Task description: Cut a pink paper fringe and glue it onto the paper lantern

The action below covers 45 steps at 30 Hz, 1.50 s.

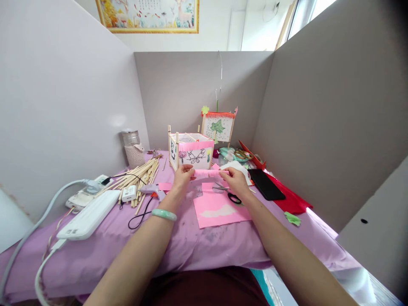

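While the left hand (182, 174) pinches one end of the pink strip (207, 173), the right hand (236, 180) pinches the other end, so both hands are closed on it with thumb and fingers. The pink strip hangs in the air between them, just above the purple cloth (191, 246) and right in front of the near lantern (191, 151). It looks like thin paper, so I think it is very light and soft. It can bend, crease or rip if it is pulled hard. The ends look like the best place to hold it, with a gentle pinch, so the middle stays flat. I cannot tell if it is rolled or folded. I count one strip and two hands. There are two lanterns, the near one and a far lantern (219, 126) with a green leaf on it. One pink sheet (219, 210) lies flat under the hands, and one pair of scissors (228, 193) lies on it near the right hand. One glue gun (153, 189) lies by the left hand. The sticks (140, 178) are in a big pile, too many to count. One jar (132, 148) stands behind them. One green bracelet (163, 214) is on the left wrist.
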Each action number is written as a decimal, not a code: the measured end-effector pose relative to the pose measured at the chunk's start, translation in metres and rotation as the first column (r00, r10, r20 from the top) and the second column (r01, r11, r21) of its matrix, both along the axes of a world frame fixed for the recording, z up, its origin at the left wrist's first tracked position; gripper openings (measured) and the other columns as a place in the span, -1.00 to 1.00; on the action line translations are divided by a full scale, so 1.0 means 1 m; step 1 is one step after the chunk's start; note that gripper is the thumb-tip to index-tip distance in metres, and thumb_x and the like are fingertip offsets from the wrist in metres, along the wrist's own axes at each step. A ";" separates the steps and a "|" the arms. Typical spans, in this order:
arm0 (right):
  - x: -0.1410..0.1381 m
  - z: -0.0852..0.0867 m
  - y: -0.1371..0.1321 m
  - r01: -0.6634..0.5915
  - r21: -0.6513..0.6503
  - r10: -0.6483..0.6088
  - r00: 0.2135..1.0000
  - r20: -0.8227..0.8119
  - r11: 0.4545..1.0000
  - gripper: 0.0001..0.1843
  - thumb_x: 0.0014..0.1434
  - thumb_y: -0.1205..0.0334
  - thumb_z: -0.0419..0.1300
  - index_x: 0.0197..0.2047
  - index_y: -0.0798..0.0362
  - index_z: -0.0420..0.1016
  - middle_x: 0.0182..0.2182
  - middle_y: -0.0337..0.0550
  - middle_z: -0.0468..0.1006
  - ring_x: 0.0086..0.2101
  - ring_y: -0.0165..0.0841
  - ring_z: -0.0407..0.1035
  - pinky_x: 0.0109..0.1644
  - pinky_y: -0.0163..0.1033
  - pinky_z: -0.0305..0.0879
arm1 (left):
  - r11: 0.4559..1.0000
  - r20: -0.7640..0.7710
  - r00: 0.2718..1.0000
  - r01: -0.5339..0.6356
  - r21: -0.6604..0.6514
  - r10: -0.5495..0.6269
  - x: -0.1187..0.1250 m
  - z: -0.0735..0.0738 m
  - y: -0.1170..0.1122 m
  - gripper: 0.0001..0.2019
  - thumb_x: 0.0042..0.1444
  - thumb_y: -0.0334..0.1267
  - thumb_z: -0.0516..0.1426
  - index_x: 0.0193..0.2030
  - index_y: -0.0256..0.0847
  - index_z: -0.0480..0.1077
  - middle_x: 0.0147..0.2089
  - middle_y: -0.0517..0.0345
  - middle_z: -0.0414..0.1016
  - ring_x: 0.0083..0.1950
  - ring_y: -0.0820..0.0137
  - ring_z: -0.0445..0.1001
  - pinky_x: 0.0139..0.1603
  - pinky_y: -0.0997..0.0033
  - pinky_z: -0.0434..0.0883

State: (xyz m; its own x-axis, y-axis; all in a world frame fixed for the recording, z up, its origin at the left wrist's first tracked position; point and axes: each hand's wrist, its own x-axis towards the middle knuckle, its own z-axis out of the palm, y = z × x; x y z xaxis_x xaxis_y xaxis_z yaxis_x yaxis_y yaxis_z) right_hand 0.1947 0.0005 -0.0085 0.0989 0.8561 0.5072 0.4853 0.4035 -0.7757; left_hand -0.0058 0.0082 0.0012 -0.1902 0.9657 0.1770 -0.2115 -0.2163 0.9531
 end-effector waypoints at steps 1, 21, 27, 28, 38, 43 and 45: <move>0.000 0.001 -0.001 -0.005 -0.003 0.005 1.000 -0.008 1.000 -0.77 0.03 0.07 0.13 -0.42 0.06 0.49 -0.55 -0.25 0.48 -0.45 -0.34 0.35 -0.37 -0.30 0.19 | 1.000 -0.012 1.000 -0.005 -0.005 0.005 0.000 0.000 0.000 -0.78 -0.13 -0.47 0.17 -0.28 -0.27 0.34 -0.34 0.13 0.33 -0.35 0.47 0.37 -0.31 0.39 0.45; 0.006 -0.003 0.000 -0.060 -0.055 0.055 0.994 -0.093 0.997 -0.65 0.12 0.01 0.07 -0.56 0.04 0.40 -0.67 -0.29 0.40 -0.57 -0.40 0.32 -0.43 -0.31 0.18 | 0.983 -0.115 0.981 0.142 -0.116 -0.155 0.000 -0.002 -0.001 -0.78 -0.06 -0.19 0.24 -0.31 -0.28 0.44 -0.30 0.09 0.44 -0.35 0.44 0.42 -0.32 0.40 0.45; 0.003 -0.006 0.003 -0.137 -0.071 0.130 0.987 -0.095 0.988 -0.64 0.12 -0.02 0.08 -0.53 0.04 0.41 -0.65 -0.28 0.42 -0.59 -0.40 0.29 -0.47 -0.31 0.18 | 0.906 -0.216 0.879 0.415 -0.086 -0.424 -0.001 -0.004 -0.007 -0.67 -0.17 -0.08 0.32 -0.37 -0.29 0.42 -0.42 0.13 0.43 -0.43 0.48 0.40 -0.28 0.38 0.41; 0.003 -0.006 0.003 -0.145 -0.072 0.138 0.986 -0.095 0.987 -0.65 0.11 -0.03 0.08 -0.53 0.04 0.41 -0.65 -0.27 0.42 -0.58 -0.40 0.29 -0.46 -0.31 0.18 | 0.903 -0.223 0.876 0.421 -0.082 -0.428 -0.001 -0.005 -0.007 -0.67 -0.17 -0.09 0.33 -0.39 -0.29 0.41 -0.44 0.14 0.43 -0.44 0.48 0.40 -0.28 0.38 0.40; 0.005 -0.006 0.004 0.008 0.053 0.000 0.987 -0.162 0.999 -0.67 0.10 -0.07 0.12 -0.38 0.04 0.45 -0.48 -0.22 0.51 -0.44 -0.35 0.34 -0.36 -0.31 0.21 | 0.984 -0.344 0.935 0.135 0.117 -0.087 0.002 -0.003 0.000 -0.85 -0.12 -0.21 0.24 -0.42 -0.23 0.48 -0.44 0.17 0.44 -0.37 0.41 0.38 -0.30 0.42 0.32; 0.001 -0.004 -0.004 0.155 0.149 -0.143 0.986 -0.089 0.977 -0.64 0.13 -0.10 0.09 -0.42 0.03 0.43 -0.51 -0.22 0.50 -0.46 -0.34 0.32 -0.32 -0.29 0.19 | 0.951 -0.436 0.883 -0.038 0.306 0.176 0.002 0.000 -0.001 -0.95 -0.06 -0.28 0.22 -0.43 -0.17 0.51 -0.39 0.15 0.49 -0.27 0.34 0.41 -0.20 0.40 0.31; -0.002 -0.003 -0.008 0.103 0.150 -0.097 0.994 -0.046 0.983 -0.60 0.18 -0.10 0.04 -0.47 0.03 0.43 -0.56 -0.23 0.47 -0.48 -0.36 0.30 -0.34 -0.30 0.17 | 0.919 -0.471 0.842 -0.071 0.387 0.264 0.003 0.001 -0.003 -0.96 -0.03 -0.32 0.21 -0.44 -0.15 0.52 -0.36 0.14 0.50 -0.23 0.33 0.42 -0.13 0.38 0.31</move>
